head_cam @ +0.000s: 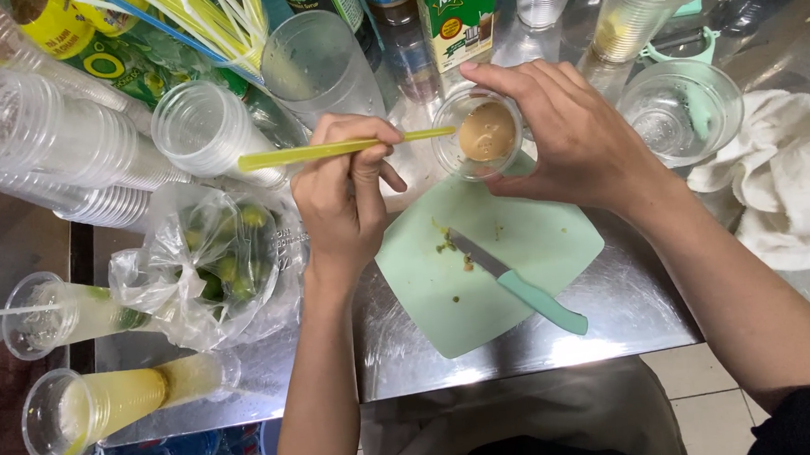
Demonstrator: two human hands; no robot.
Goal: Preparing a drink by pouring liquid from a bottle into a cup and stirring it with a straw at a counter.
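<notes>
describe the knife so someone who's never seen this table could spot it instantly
Find the pale green cutting board on the steel table, just below the two hands. The knife lies diagonally across it, blade toward the upper left, mint-green handle toward the lower right. It is the only bladed tool among plastic cups and straws.

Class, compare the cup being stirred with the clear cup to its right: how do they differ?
The stirred cup holds tan frothy liquid; the clear cup holds no such drink. The right hand grips the stirred cup and a yellow straw dips in; the clear cup stands untouched. Both are transparent plastic.
</notes>
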